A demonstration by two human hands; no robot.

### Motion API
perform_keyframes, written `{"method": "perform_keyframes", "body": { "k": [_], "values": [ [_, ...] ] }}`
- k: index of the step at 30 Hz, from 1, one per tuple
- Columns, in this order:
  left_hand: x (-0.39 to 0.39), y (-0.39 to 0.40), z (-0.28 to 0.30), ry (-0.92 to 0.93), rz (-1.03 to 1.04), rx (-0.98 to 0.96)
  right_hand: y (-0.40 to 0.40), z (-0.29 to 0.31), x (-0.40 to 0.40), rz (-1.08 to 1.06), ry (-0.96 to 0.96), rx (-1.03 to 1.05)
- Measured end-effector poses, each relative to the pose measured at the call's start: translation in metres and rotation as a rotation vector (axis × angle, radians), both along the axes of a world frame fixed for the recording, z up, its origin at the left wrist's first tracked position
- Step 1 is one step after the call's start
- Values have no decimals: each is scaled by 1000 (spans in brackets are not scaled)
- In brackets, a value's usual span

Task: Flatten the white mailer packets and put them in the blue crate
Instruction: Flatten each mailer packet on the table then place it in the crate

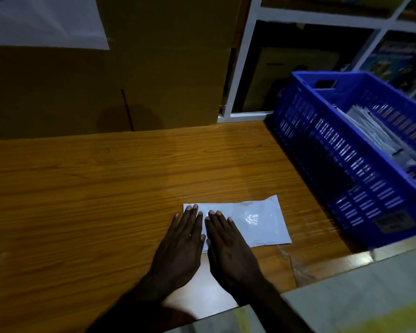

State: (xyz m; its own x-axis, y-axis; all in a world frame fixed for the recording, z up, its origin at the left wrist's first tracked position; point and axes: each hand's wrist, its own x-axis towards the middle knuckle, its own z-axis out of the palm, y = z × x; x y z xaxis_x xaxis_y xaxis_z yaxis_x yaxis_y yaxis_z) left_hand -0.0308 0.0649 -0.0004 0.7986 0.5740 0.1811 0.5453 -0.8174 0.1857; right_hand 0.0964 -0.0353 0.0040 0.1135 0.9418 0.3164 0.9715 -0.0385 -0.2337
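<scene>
Hands side by side, left hand [180,246] and right hand [228,243], fingers straight, pressing flat on white mailer packet [257,222] lying on wooden table [106,179]. Blue crate [341,150] nearby, more packets [372,133] inside.

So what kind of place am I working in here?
Probably a packing or stockroom area: big cardboard boxes behind the wooden table, white shelving with stock, and a blue crate already holding mailer packets.
</scene>
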Motion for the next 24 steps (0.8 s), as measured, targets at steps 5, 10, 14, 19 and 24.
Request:
{"method": "perform_keyframes", "body": {
  "k": [5, 10, 14, 19, 24],
  "values": [
    [0, 1, 0, 21, -14, 3, -1, -1, -2, -3, 0, -13],
    [12, -1, 10, -32, 19, -40, 5, 5, 11, 12, 30, 14],
    [32, -7, 15, -102, 42, -110, 17, 14, 27, -51, -8, 9],
    [37, -8, 7, -60, 102, -114, 13, -3, 33, -15, -25, -12],
    [37, -9, 5, -34, 120, -74, 15, -4, 31, -45, 6, 43]
  ]
}}
